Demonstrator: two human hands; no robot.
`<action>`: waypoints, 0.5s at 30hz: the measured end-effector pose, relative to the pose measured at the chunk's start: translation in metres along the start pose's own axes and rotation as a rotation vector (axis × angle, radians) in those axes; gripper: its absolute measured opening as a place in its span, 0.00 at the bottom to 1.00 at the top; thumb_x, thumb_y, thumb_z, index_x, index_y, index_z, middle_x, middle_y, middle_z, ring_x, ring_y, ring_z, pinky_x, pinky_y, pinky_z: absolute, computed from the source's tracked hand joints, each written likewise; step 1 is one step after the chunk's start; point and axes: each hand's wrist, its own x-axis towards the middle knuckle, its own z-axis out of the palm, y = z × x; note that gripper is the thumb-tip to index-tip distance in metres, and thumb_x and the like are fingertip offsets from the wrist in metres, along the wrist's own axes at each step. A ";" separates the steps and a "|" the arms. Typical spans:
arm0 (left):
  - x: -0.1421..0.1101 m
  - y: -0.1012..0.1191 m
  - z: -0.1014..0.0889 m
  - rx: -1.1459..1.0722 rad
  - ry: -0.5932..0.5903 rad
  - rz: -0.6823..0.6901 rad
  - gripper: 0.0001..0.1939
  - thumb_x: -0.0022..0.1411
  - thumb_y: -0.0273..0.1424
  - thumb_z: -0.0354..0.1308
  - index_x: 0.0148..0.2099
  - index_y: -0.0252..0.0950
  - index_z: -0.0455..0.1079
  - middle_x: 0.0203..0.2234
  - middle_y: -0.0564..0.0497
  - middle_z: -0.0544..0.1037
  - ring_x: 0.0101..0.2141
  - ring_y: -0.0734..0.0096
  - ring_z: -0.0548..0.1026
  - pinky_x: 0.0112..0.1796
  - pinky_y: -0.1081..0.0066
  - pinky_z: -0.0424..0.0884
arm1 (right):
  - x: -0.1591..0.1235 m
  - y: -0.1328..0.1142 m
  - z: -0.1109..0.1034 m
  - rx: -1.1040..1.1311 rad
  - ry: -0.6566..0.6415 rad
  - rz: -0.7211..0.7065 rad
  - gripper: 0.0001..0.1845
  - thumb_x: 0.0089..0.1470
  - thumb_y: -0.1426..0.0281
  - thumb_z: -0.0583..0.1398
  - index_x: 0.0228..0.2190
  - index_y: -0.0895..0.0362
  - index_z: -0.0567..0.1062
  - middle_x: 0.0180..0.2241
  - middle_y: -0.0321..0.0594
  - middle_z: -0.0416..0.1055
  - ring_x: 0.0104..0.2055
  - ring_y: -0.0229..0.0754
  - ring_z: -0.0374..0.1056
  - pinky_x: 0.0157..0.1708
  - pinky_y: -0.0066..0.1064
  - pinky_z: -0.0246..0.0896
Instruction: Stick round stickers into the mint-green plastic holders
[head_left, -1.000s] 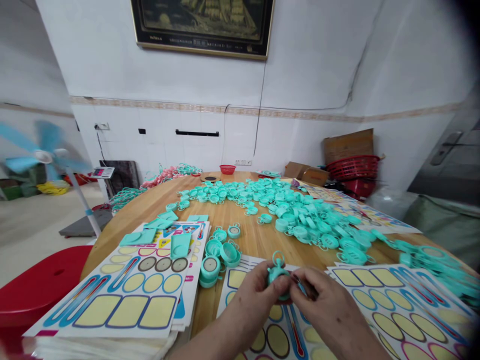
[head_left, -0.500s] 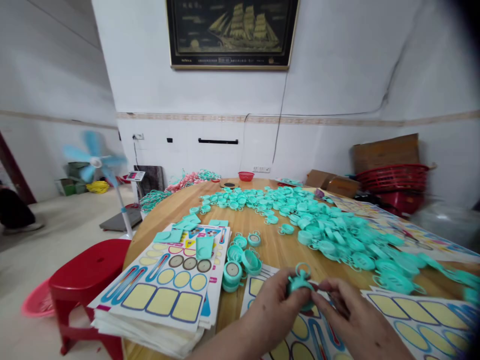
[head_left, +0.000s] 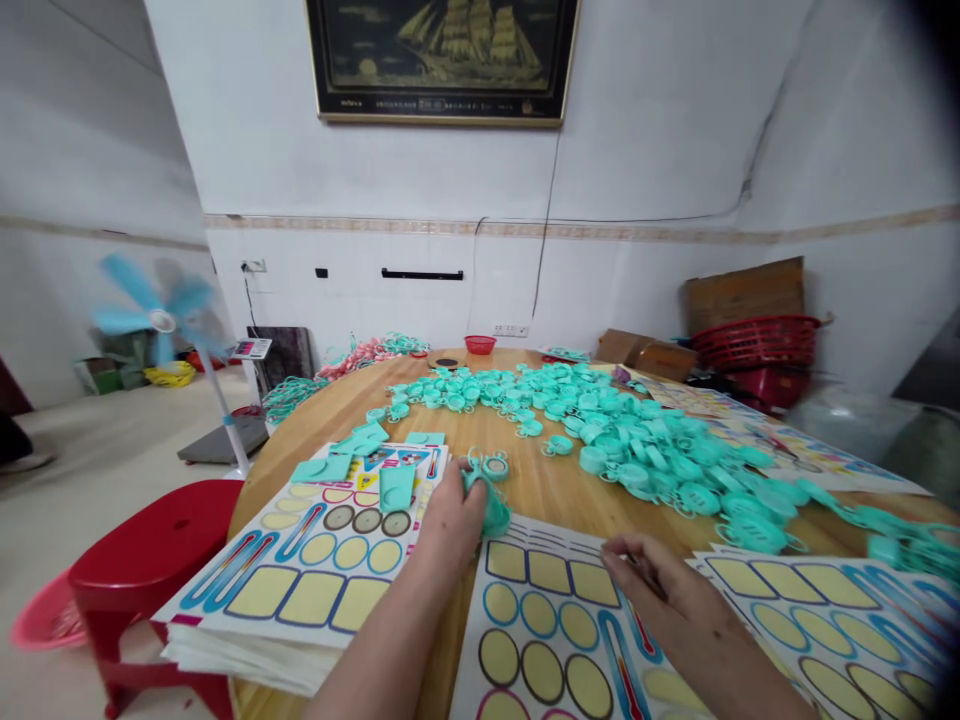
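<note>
My left hand (head_left: 450,520) is at the table's near middle, its fingers closed around a turquoise plastic round case (head_left: 493,510) with a ring loop, beside a small stack of such cases mostly hidden by the hand. My right hand (head_left: 645,575) pinches a thin dark tool (head_left: 646,576) above a printed sticker sheet (head_left: 544,620). Most of that tool is hidden by the fingers. A large heap of turquoise cases (head_left: 637,450) spreads across the far side of the wooden table (head_left: 540,490).
A stack of sticker sheets (head_left: 300,590) with flat turquoise pieces lies at left, and another sheet (head_left: 817,610) at right. A red stool (head_left: 161,545) stands by the table's left edge. Beyond are a spinning fan (head_left: 161,320) and stacked red baskets (head_left: 754,345).
My hands have moved apart: the left has gone left over the small stack with the case, and the right has drawn back rightward. The view has also shifted slightly.
</note>
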 end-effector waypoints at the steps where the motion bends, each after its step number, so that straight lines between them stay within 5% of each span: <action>1: 0.005 -0.006 -0.002 0.046 0.038 0.004 0.12 0.54 0.30 0.52 0.42 0.33 0.66 0.35 0.42 0.74 0.43 0.53 0.70 0.46 0.57 0.62 | -0.001 -0.001 0.000 -0.004 -0.022 -0.006 0.18 0.51 0.53 0.54 0.32 0.54 0.72 0.19 0.31 0.65 0.21 0.37 0.60 0.18 0.25 0.51; 4: 0.018 -0.024 -0.003 0.084 0.123 0.040 0.20 0.54 0.30 0.53 0.50 0.30 0.62 0.50 0.35 0.67 0.55 0.50 0.59 0.55 0.54 0.50 | 0.000 0.000 -0.001 0.013 -0.015 -0.022 0.17 0.52 0.55 0.54 0.30 0.54 0.72 0.20 0.32 0.66 0.22 0.37 0.62 0.20 0.25 0.53; 9: 0.017 -0.031 0.007 0.069 0.229 0.262 0.22 0.58 0.32 0.49 0.54 0.31 0.60 0.53 0.38 0.64 0.56 0.56 0.58 0.56 0.57 0.52 | 0.028 0.017 -0.013 -0.072 0.076 0.036 0.21 0.55 0.58 0.48 0.33 0.57 0.74 0.22 0.34 0.68 0.25 0.39 0.67 0.25 0.28 0.59; 15: -0.012 -0.006 0.021 -0.163 0.036 0.246 0.15 0.61 0.34 0.48 0.48 0.36 0.66 0.46 0.44 0.71 0.48 0.61 0.68 0.48 0.62 0.63 | 0.106 0.044 -0.043 -0.285 0.103 0.127 0.09 0.58 0.69 0.55 0.37 0.60 0.73 0.37 0.40 0.73 0.39 0.40 0.69 0.40 0.35 0.64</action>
